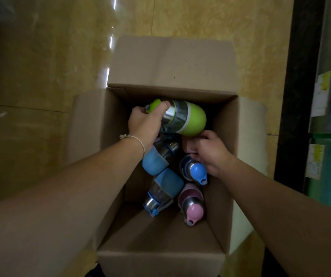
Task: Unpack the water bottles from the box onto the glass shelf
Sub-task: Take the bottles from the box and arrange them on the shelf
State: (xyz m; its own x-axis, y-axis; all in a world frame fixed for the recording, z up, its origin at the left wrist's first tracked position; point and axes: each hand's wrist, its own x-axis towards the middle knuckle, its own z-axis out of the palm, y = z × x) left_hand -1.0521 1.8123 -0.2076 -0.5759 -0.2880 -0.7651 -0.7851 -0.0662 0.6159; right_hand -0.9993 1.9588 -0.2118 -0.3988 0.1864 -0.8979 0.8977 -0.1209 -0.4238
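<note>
While the left hand (148,121) grips a green bottle (192,118) in the box (225,140), I cannot tell what the right hand (211,153) holds.

Sideways green bottle (188,118) over blue bottles (165,188) and pink bottle (191,198) in open box (108,120)

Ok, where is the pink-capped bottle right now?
In the head view, the pink-capped bottle lies in the box, at its near right, beside a blue-sleeved bottle and just nearer than the blue-capped bottle by the right hand.

Mottled yellow floor (40,56) with a pale glare streak (110,41); dark upright frame (292,96) along the right edge.
</note>
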